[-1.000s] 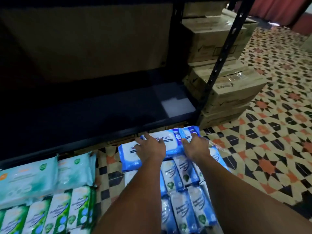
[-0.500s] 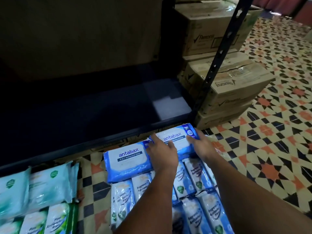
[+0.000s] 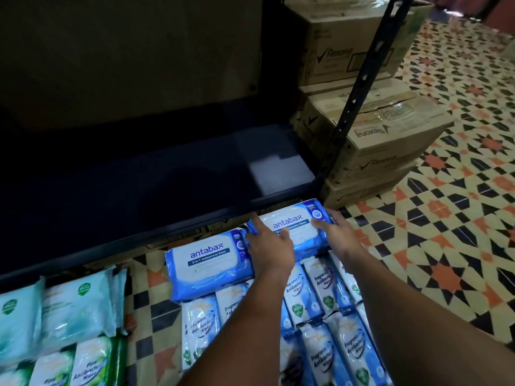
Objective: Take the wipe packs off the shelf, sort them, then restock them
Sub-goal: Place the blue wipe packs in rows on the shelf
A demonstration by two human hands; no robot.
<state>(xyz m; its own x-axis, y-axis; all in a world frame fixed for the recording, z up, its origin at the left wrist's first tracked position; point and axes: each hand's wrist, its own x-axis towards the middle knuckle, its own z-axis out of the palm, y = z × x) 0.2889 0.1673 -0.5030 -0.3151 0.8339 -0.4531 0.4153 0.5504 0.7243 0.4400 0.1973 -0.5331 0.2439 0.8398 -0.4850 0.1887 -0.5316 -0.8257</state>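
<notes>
Gripping blue antabax wipe pack [image 3: 295, 227] just below shelf edge [image 3: 167, 232]: your left hand [image 3: 271, 246] and right hand [image 3: 338, 234] curl round its ends.

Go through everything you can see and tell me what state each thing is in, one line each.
Right blue antabax wipe pack: gripped at both ends, front edge tipped up.
Left blue antabax wipe pack: lying flat, label up.
Left hand: grip on the right pack's left end.
Right hand: grip on its right end.
Dark metal shelf: bare.
</notes>
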